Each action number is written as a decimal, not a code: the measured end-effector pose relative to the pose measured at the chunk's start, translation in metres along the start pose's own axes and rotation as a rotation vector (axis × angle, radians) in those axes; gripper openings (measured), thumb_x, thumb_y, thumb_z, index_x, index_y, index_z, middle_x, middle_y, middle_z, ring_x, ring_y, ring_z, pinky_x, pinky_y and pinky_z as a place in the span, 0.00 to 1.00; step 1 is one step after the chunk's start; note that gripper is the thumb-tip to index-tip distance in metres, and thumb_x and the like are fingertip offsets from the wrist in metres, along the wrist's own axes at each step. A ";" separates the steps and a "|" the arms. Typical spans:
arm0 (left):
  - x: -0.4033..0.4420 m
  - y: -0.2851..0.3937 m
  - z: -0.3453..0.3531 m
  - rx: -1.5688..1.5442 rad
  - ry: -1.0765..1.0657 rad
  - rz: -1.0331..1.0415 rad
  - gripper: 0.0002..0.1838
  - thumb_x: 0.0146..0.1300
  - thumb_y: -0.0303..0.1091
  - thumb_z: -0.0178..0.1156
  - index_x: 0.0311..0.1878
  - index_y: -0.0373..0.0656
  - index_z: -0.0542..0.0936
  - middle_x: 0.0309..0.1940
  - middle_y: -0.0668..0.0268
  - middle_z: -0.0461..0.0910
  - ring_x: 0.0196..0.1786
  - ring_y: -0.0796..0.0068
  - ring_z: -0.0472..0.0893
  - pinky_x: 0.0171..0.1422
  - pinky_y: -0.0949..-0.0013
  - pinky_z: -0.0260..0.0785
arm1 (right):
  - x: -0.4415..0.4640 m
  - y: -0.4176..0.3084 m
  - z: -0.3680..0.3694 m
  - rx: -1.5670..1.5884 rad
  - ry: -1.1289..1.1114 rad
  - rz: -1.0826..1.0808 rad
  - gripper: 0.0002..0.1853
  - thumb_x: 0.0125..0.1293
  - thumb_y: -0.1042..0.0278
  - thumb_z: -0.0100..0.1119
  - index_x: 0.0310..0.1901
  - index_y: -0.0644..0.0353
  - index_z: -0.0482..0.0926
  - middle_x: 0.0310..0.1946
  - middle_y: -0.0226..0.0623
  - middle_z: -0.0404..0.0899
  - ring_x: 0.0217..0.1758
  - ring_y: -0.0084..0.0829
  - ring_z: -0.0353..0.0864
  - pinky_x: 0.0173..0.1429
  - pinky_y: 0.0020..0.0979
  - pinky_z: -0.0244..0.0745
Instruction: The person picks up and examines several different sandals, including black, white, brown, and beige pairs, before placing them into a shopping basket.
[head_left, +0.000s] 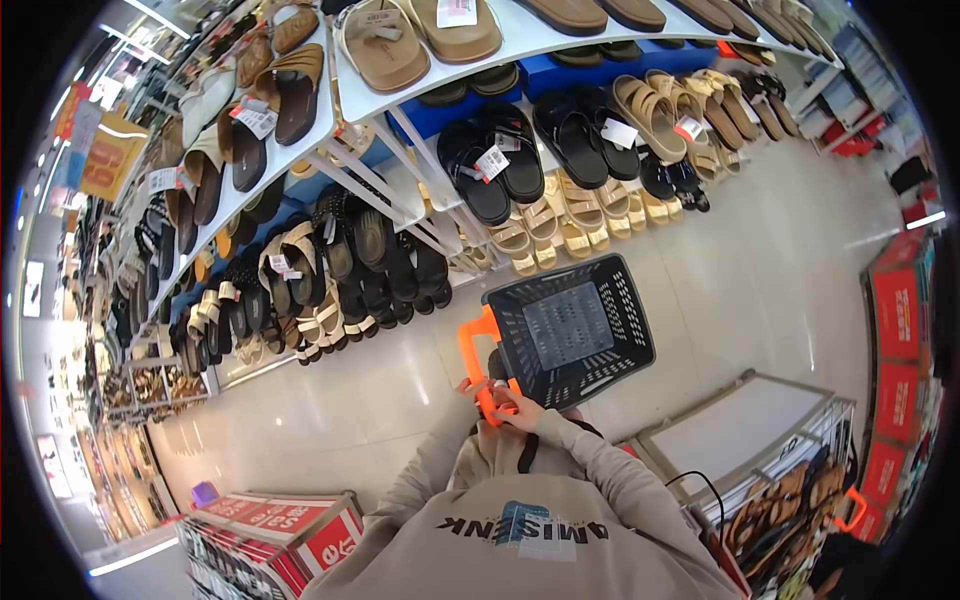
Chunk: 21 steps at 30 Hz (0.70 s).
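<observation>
A dark grey shopping basket (632, 320) with slotted walls hangs or stands in front of my body, and nothing shows inside it. Its orange handle (468, 345) is swung over to the near left side. My left hand (471, 389) closes on the handle at its left part. Beside it, my right hand (520, 409) also has its fingers wrapped on the handle's near end. Both hands are close together at my waist. Whether the basket touches the floor, I cannot tell.
White shelves (545, 45) carry rows of sandals ahead, with black slides (490, 165) lower down. A bin with a white top (740, 430) is at right, holding brown sandals (785, 515). A red sign stand (290, 530) is at lower left. Tiled floor (360, 420) lies between them.
</observation>
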<state>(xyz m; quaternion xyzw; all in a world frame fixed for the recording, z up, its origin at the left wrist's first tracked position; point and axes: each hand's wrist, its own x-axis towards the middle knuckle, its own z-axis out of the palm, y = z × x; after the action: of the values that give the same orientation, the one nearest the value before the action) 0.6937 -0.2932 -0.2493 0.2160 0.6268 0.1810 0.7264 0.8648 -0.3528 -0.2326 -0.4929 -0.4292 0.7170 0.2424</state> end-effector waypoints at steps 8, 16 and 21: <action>0.008 0.008 -0.020 -0.120 0.112 0.042 0.16 0.58 0.34 0.59 0.46 0.35 0.72 0.36 0.61 0.79 0.40 0.70 0.79 0.46 0.71 0.71 | -0.049 0.085 -0.098 0.089 0.346 0.138 0.26 0.58 0.59 0.60 0.56 0.59 0.66 0.38 0.36 0.78 0.41 0.25 0.76 0.47 0.25 0.70; 0.019 0.000 -0.085 -0.192 0.234 0.163 0.16 0.57 0.31 0.59 0.45 0.29 0.72 0.34 0.58 0.78 0.38 0.68 0.79 0.46 0.72 0.72 | -0.042 0.053 -0.098 0.227 0.350 0.163 0.20 0.61 0.57 0.56 0.52 0.55 0.70 0.38 0.32 0.78 0.38 0.22 0.74 0.44 0.25 0.69; 0.011 -0.007 -0.112 -0.212 0.243 0.199 0.16 0.58 0.33 0.59 0.43 0.30 0.73 0.32 0.60 0.79 0.36 0.71 0.79 0.44 0.74 0.71 | 0.000 0.025 -0.032 0.155 0.251 0.155 0.20 0.61 0.58 0.56 0.51 0.58 0.70 0.38 0.35 0.78 0.41 0.23 0.75 0.46 0.25 0.68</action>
<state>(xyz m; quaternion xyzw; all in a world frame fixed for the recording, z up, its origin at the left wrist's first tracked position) 0.5842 -0.2833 -0.2752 0.1759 0.6628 0.3417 0.6427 0.8964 -0.3537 -0.2588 -0.5900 -0.2998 0.6973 0.2754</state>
